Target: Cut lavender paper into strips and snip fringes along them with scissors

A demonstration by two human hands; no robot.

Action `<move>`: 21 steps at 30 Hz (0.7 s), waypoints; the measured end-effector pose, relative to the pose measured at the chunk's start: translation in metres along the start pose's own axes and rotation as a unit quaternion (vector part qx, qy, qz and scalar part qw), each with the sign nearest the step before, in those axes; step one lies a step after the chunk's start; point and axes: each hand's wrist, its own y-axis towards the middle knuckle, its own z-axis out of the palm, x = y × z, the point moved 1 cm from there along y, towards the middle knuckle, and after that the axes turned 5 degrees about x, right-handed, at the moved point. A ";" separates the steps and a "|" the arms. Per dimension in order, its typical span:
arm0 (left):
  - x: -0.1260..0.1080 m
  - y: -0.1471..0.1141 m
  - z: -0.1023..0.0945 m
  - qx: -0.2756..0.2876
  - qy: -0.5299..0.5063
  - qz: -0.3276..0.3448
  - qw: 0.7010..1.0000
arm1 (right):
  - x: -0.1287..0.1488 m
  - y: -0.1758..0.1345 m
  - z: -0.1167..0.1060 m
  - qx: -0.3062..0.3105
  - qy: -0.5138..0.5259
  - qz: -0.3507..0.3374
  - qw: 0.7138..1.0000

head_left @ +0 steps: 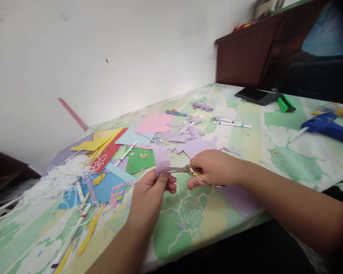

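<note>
Green, white and yellow floral cloth is covering the worktop (291,167) that I am viewing through the head camera from a distance. White yarn (68,167) is sprawling in a loose tangle toward the left edge. Beside it, coloured sheets are overlapping: red (114,146) and pink (153,123) nearer the back edge, green (138,165) and blue (105,184) farther forward. One purple sheet (240,199) is lying at the near edge, partly behind the right forearm. A black tablet (257,96) is resting near the far right edge, and a blue glue gun (330,127) is lying close to the right side.

With the left hand (150,190), I am pinching the lower end of a purple paper strip (161,156) between thumb and fingers, above the worktop toward the middle of its near edge. With the right hand (210,165), I am gripping gold-handled scissors (185,169) by their loops; their blades are lying across the strip, just above the left fingers.

Fringed purple pieces (200,146) are spreading beyond the right hand. A green cutter (286,103) is sitting beside the tablet. White markers (231,124) are lying toward the far corner, and two little rolls, purple (202,106) and blue (175,112), are resting nearer the back edge.
</note>
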 end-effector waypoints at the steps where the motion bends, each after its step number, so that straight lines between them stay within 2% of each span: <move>1: 0.000 0.000 0.000 -0.002 0.002 -0.001 1.000 | 0.000 0.000 0.000 0.002 -0.001 0.002 1.000; 13: -0.003 0.000 0.000 -0.008 0.030 -0.012 0.999 | -0.002 0.000 0.001 0.005 -0.009 0.024 1.000; 21: -0.001 0.001 -0.001 0.018 0.008 -0.031 0.999 | -0.005 0.000 0.000 0.009 0.006 0.032 0.999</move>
